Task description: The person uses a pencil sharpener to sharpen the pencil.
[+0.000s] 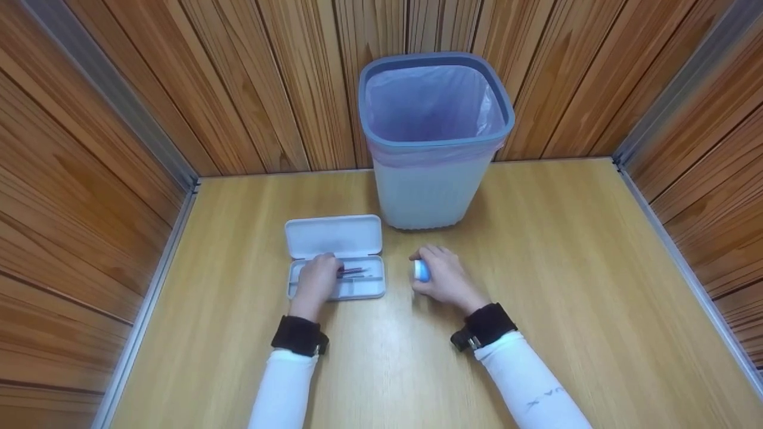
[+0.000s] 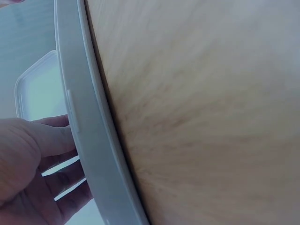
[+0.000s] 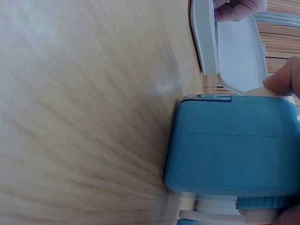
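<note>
A pale grey pencil case (image 1: 366,292) lies with its lid (image 1: 334,235) folded back on the wooden table. My left hand (image 1: 319,277) reaches down into the tray's left part, its fingers bent; the case wall hides the fingertips in the left wrist view. Red pencils (image 1: 353,271) lie in the tray right beside these fingers, and I cannot tell whether they are pinched. To the right of the case, my right hand (image 1: 444,277) grips a blue and white pencil sharpener (image 3: 234,145). Its boxy blue body stands close on the tabletop, with a white crank-like arm on one side.
A tall white bin (image 1: 426,196) with a grey rim and a plastic liner stands behind the sharpener against the back wall. Wood-panelled walls (image 1: 286,89) enclose the table on the left, back and right. Metal strips (image 1: 149,298) run along the table's sides.
</note>
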Tool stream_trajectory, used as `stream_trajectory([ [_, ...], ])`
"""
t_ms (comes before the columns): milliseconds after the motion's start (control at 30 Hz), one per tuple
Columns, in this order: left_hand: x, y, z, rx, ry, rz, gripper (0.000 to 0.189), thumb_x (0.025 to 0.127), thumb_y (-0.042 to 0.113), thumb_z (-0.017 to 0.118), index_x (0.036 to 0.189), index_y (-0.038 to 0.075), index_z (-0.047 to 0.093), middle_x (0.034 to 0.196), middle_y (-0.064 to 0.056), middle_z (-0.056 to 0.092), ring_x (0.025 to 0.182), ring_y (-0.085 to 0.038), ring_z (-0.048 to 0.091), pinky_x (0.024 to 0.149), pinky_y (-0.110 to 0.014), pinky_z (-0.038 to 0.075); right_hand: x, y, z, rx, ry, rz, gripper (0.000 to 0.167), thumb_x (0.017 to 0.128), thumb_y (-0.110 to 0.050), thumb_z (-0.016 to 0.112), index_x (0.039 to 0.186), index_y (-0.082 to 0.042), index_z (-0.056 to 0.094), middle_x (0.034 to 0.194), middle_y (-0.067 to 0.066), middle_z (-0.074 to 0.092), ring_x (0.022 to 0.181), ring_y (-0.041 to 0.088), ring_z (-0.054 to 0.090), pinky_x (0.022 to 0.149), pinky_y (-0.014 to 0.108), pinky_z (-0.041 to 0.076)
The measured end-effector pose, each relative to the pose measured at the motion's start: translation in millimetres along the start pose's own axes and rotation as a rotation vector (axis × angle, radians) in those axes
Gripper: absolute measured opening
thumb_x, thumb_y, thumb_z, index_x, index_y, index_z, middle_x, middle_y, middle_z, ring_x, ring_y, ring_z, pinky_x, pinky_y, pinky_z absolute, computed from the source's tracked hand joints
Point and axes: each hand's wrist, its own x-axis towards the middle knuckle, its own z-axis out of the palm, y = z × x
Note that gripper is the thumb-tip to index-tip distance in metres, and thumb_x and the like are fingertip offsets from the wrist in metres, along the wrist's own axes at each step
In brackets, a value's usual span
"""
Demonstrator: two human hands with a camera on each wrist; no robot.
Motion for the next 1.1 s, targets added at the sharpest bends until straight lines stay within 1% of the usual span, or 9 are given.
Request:
stream_trajectory([
  [200,-0.3,0.4,0.6,0.029,-0.014,-0.021,0.02,0.089,-0.006,0.059,0.084,0.005,0.074,0.077,-0.007,0.062,0.069,-0.023,0.055,0.063,-0.039,0.048,-0.3,1.2,1.3,-0.013,0.033,-0.048,0.045,0.074,-0.023,0.078,0.114,-0.014,0.061,0.112,0.004,0.062,0.106,0.027,0.053,0.088,0.047,0.044],
  [333,0.2,5.2,-1.4,0.031,-0.014,-0.031,0.014,0.091,0.0,0.063,0.088,0.005,0.075,0.079,-0.007,0.063,0.071,-0.022,0.056,0.066,-0.039,0.05,-0.9,1.3,0.6,-0.005,0.025,-0.03,0.045,0.075,-0.022,0.079,0.116,-0.015,0.061,0.113,0.003,0.061,0.106,0.026,0.052,0.088,0.047,0.045],
  [400,-0.6,10.3,-2.9,0.031,0.002,-0.017,0.011,0.09,0.002,0.065,0.091,0.005,0.076,0.081,-0.007,0.063,0.073,-0.023,0.058,0.067,-0.039,0.051,-1.2,1.6,-0.7,0.003,0.011,-0.022,0.045,0.076,-0.022,0.079,0.117,-0.016,0.061,0.114,0.003,0.06,0.108,0.026,0.052,0.09,0.047,0.045],
  [533,-2.6,23.9,-4.9,0.03,0.049,0.05,0.01,0.089,0.006,0.07,0.097,0.003,0.075,0.084,-0.009,0.063,0.076,-0.024,0.061,0.067,-0.039,0.053,-1.7,2.5,-4.2,0.028,-0.02,-0.022,0.048,0.078,-0.022,0.079,0.123,-0.016,0.061,0.12,0.004,0.059,0.113,0.027,0.051,0.094,0.049,0.043],
  [667,-3.5,40.5,-4.7,0.016,0.09,0.14,0.017,0.086,0.009,0.073,0.102,0.003,0.073,0.09,-0.011,0.065,0.081,-0.027,0.063,0.07,-0.04,0.054,-1.7,4.2,-8.5,0.078,-0.042,-0.024,0.059,0.08,-0.022,0.079,0.133,-0.015,0.055,0.129,0.005,0.057,0.121,0.028,0.048,0.101,0.051,0.04],
  [767,-4.1,54.9,-4.1,-0.012,0.091,0.192,0.026,0.086,0.012,0.074,0.11,0.003,0.071,0.098,-0.013,0.066,0.088,-0.028,0.064,0.075,-0.041,0.054,-3.2,5.5,-13.1,0.129,-0.057,-0.032,0.067,0.079,-0.022,0.08,0.139,-0.016,0.051,0.134,0.006,0.053,0.125,0.028,0.045,0.104,0.053,0.037],
  [900,-5.2,75.2,-3.0,-0.042,0.073,0.248,0.037,0.087,0.015,0.074,0.12,0.003,0.067,0.109,-0.014,0.066,0.098,-0.029,0.064,0.082,-0.04,0.054,-6.5,6.3,-21.7,0.185,-0.073,-0.048,0.073,0.078,-0.02,0.082,0.143,-0.019,0.047,0.138,0.006,0.049,0.127,0.03,0.042,0.103,0.056,0.037],
  [1000,-5.7,89.7,-2.0,-0.035,0.068,0.292,0.043,0.087,0.018,0.075,0.126,0.003,0.063,0.116,-0.014,0.065,0.104,-0.028,0.062,0.088,-0.038,0.052,-9.8,8.7,-29.9,0.216,-0.072,-0.035,0.077,0.077,-0.015,0.083,0.144,-0.021,0.046,0.137,0.005,0.048,0.127,0.031,0.041,0.1,0.057,0.039],
  [1100,-6.4,101.4,-0.3,-0.009,0.083,0.333,0.049,0.086,0.022,0.075,0.129,0.003,0.061,0.122,-0.014,0.062,0.111,-0.028,0.06,0.093,-0.038,0.05,-13.6,13.5,-37.8,0.254,-0.068,-0.039,0.081,0.074,-0.007,0.083,0.145,-0.016,0.046,0.136,0.008,0.047,0.126,0.034,0.041,0.099,0.056,0.04],
])
